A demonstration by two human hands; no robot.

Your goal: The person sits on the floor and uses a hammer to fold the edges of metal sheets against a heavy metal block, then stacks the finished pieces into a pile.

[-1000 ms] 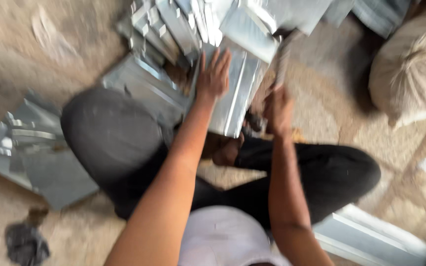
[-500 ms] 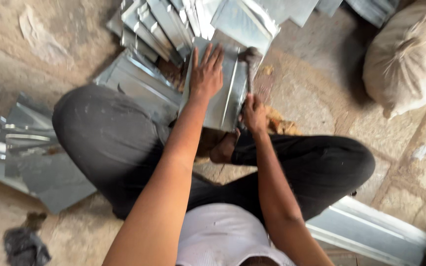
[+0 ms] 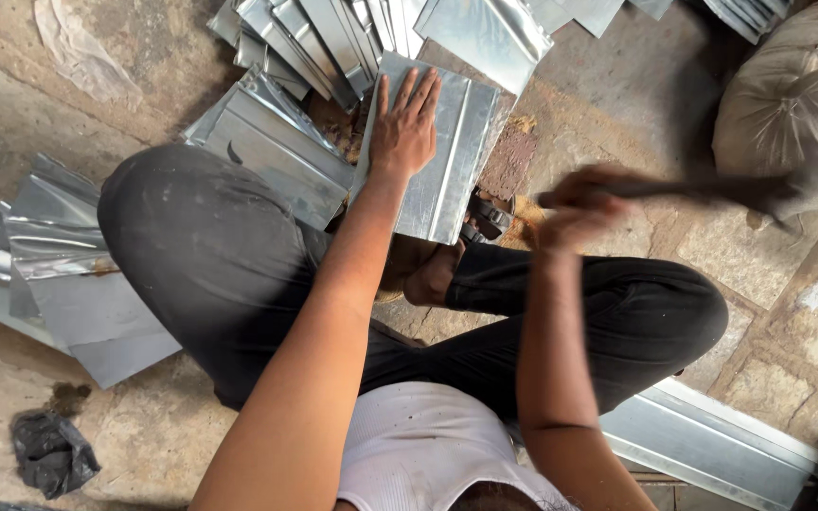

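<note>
On the floor before the crossed legs, the left hand [image 3: 404, 123] lies flat, fingers spread, on a metal sheet [image 3: 447, 156]. Raised to the right, the right hand [image 3: 575, 203] grips a blurred tool [image 3: 712, 189], perhaps a hammer.

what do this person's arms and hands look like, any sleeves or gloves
Both arms are bare along their whole visible length, with no sleeves showing. The left hand and right hand wear no gloves. No watch or bracelet shows. The right hand is motion-blurred, so finer detail is unclear.
</note>
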